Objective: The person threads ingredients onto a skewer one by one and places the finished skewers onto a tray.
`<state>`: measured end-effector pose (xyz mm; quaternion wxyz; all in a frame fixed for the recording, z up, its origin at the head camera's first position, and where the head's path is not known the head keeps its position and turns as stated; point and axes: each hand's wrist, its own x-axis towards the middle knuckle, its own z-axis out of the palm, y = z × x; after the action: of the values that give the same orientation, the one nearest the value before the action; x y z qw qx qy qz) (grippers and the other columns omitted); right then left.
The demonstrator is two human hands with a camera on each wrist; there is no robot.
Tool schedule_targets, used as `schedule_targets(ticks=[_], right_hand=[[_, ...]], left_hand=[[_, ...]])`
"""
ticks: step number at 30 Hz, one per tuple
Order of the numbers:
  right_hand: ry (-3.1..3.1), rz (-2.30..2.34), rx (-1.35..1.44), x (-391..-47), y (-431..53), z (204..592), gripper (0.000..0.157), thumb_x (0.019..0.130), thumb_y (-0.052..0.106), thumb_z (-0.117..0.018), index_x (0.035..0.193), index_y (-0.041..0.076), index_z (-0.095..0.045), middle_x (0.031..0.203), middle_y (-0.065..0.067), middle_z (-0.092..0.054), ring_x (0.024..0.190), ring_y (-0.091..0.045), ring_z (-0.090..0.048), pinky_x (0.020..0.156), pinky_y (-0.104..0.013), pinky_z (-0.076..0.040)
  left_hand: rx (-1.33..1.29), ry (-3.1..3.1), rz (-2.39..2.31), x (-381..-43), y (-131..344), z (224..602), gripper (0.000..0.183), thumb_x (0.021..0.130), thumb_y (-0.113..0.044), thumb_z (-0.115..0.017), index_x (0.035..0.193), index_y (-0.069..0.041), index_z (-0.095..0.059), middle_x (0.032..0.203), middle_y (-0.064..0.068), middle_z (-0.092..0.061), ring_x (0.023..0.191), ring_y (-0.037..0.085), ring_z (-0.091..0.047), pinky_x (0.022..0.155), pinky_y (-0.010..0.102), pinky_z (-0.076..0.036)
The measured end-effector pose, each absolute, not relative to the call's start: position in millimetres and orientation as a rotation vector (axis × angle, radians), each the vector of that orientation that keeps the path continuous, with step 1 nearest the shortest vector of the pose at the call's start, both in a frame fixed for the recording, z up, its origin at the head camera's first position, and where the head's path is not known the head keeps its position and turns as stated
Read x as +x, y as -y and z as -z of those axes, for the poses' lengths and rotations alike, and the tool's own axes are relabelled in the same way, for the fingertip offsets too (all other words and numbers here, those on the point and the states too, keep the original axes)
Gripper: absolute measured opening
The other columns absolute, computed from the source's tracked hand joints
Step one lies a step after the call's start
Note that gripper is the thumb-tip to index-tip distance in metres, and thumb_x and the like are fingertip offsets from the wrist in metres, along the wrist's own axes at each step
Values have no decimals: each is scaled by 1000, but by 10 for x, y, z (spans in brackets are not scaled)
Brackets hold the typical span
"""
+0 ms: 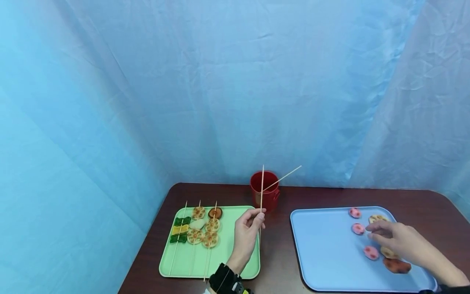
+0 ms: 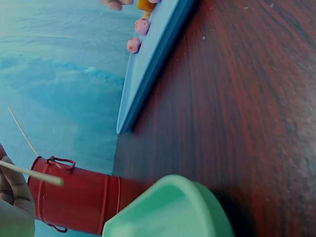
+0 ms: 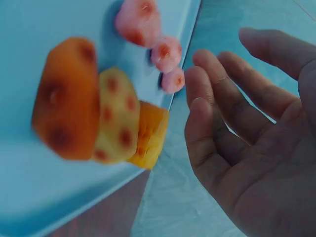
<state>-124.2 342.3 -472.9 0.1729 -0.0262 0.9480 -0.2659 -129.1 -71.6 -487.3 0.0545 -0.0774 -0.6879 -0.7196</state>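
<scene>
A pale blue curtain [image 1: 235, 90] is hanging behind the dark table [image 1: 277, 261]. The blue tray [image 1: 323, 249] is lying toward the table's right edge, the green tray [image 1: 230, 215] toward its left edge. The right hand [image 1: 400, 239] is hovering over the blue tray's right edge, fingers loosely bent and parted. The left hand [image 1: 247, 233] is pinching a bare skewer [image 1: 262, 188] nearly upright above the green tray's right edge. The red cup [image 1: 271, 199] is standing just beyond that tray's far right corner, a second skewer [image 1: 290, 174] leaning out. Three loaded skewers [image 1: 196, 236] are lying along the green tray's left half. On the blue tray, a brown piece [image 1: 397, 266] is resting toward the near right corner, yellow pieces [image 1: 377, 219] are lying partly behind the right hand, and three pink pieces [image 1: 358, 228] are forming a loose row near its fingertips.
</scene>
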Motion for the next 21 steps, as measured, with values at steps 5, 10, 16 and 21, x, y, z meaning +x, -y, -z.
schedule_targets(ticks=[5,10,16,21], right_hand=[[-2657,648,-114,-1169,-3404,4807,34,93,24,-76,117,0,-73,86,2,-65,78,-17,-57,67,-37,-50],[-2618,659,-66,-1072,-3381,4893,36,92,32,-77,117,6,-74,66,1,-54,59,-19,-55,57,-30,-41],[-2633,535,-97,-1070,-3347,4980,43,87,44,-81,114,10,-75,81,-2,-63,79,-22,-58,70,-45,-51],[-2629,458,-137,-1100,-3330,5015,47,85,43,-83,115,8,-75,110,-8,-71,97,-28,-60,84,-68,-48]], left_hand=[[-239,2079,2194,-1281,736,4900,19,102,-15,-67,113,-3,-76,104,9,-74,74,18,-61,68,24,-49],[-247,2074,2187,-1287,745,4934,18,101,-13,-68,112,-1,-76,109,13,-75,73,14,-61,69,22,-50],[-211,2071,2201,-1267,762,4940,20,101,-14,-68,114,-2,-76,103,12,-74,73,12,-60,70,25,-53],[-173,2081,2215,-1249,780,4937,21,102,-16,-67,116,-3,-76,104,9,-74,73,11,-60,71,25,-53]])
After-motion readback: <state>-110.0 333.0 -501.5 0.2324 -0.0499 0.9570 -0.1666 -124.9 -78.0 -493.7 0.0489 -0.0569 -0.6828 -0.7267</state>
